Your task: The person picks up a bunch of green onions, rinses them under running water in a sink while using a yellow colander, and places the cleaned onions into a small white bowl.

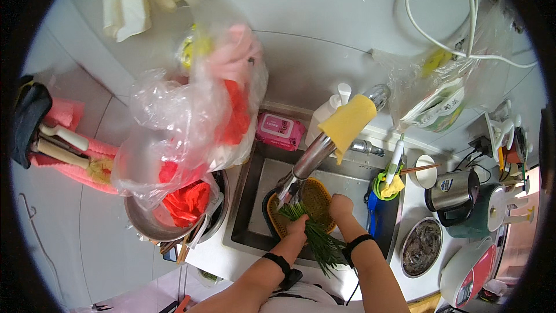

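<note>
My left hand (298, 227) grips a bunch of long green leafy stalks, like garlic chives (319, 238). Their cut ends point up under the tap's spray head (290, 188), while the leaf tips hang over the sink's front edge. My right hand (341, 206) is curled by the right rim of a yellow perforated basket (319, 195); its fingers are hidden, so I cannot tell whether it holds anything. The basket sits within a dark basin (269, 215) in the steel sink (256, 245). A yellow cloth (349, 119) is draped over the chrome tap (313, 156).
Left of the sink, plastic bags (186, 108) hang above a metal pot (150, 226). Pink wipes (280, 131) lie behind. At the right are a green holder with a brush (393, 165), a white bowl (425, 171), a kettle (454, 191), a bowl of shrimp (421, 248) and a rice cooker (464, 271).
</note>
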